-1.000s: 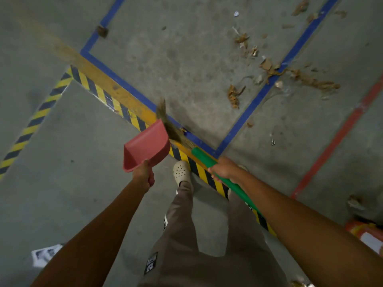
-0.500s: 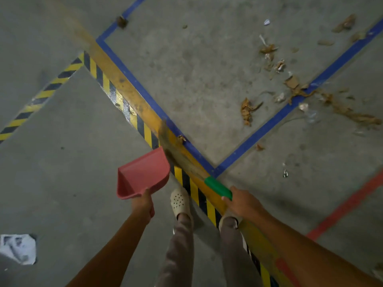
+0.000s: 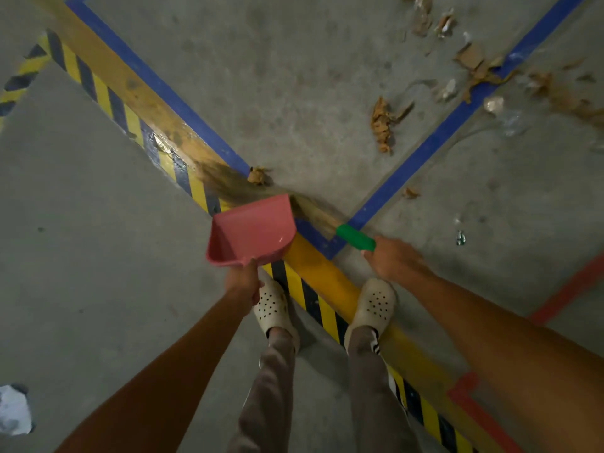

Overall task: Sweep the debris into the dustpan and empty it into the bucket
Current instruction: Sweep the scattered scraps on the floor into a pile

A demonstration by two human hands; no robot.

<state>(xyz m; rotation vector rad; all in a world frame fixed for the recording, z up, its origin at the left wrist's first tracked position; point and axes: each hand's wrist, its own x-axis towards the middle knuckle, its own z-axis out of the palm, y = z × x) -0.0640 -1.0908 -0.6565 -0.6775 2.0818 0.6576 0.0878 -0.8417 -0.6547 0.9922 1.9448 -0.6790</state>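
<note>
Over the concrete floor both bare arms reach forward. The left hand has its fingers gripped round the handle of the tilted pink dustpan, and at its 3 o'clock the right hand has its fingers wrapped round the green broom. The blurred bristles run behind the dustpan toward 10 o'clock beside a small brown scrap, while the main debris lies well apart at 1 o'clock.
</note>
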